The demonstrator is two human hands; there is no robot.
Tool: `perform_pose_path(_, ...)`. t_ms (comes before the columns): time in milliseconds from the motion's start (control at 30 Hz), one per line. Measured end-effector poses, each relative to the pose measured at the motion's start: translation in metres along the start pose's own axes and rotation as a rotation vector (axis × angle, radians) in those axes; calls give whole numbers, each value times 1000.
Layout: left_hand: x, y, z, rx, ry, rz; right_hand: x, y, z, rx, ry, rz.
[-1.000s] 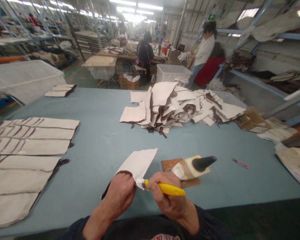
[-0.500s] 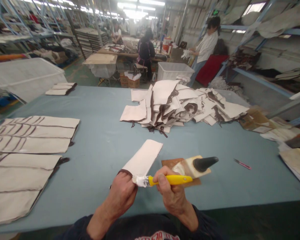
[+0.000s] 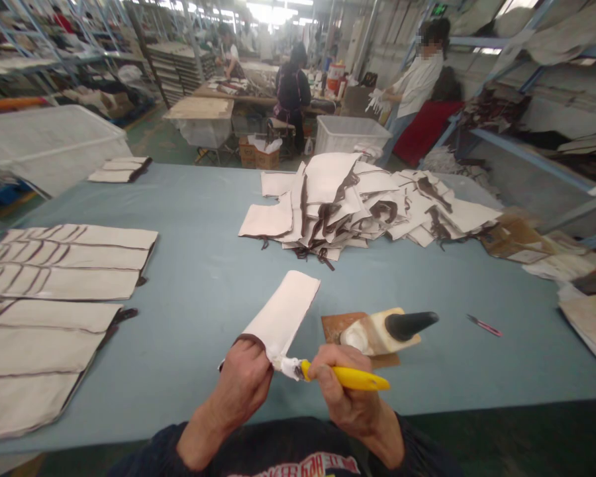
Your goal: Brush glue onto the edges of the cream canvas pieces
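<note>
A cream fabric piece (image 3: 284, 310) with a dark brown edge lies at the table's front middle. My left hand (image 3: 246, 377) is closed on its near end. Pinched in my right hand (image 3: 350, 391) is a yellow-handled brush (image 3: 360, 378), its bristles coated in white paste and touching the fabric's near corner beside my left fingers. Just beyond my right hand, a container with a black conical top (image 3: 411, 324) and white paste rests on a brown board (image 3: 342, 324).
A large heap of cream pieces (image 3: 328, 182) with dark trim covers the back middle of the blue-green table (image 3: 198, 265). Stacked pieces (image 3: 34, 358) lie at left. Small pink-handled snips (image 3: 485, 325) lie at right. Other people work beyond a white bin (image 3: 352, 136).
The brush and my right hand have moved slightly right and toward me, and the handle tilts more. My left hand keeps its hold on the fabric. The view has shifted slightly.
</note>
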State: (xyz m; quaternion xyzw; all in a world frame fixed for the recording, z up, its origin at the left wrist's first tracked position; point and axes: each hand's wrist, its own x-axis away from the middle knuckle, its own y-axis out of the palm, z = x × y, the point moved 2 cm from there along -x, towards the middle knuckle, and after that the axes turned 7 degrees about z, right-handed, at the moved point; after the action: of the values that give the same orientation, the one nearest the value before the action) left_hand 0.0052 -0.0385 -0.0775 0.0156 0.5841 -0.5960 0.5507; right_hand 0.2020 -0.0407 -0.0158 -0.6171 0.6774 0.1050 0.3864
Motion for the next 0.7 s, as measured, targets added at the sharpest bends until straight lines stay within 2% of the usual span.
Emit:
perform_pose_path(133, -3, 1, 0, -34, 8, -25, -6, -5, 11, 140, 57, 105)
perform_pose_path(333, 1, 6, -3, -35, 9, -47, -2, 10, -5, 34, 33, -47)
perform_pose_path(400, 4, 8, -3, -21, 2, -55, -4, 9, -8, 30, 52, -40)
perform_pose_path(500, 6, 10, -3, -21, 6, -55, -9, 3, -1, 124, 104, 62)
perform_pose_path(567, 6, 12, -3, -25, 10, -44, -11, 3, 3, 175, 123, 86)
perform_pose_path(700, 9, 15, -5, -17, 2, -34, -6, 12, 0, 134, 104, -23)
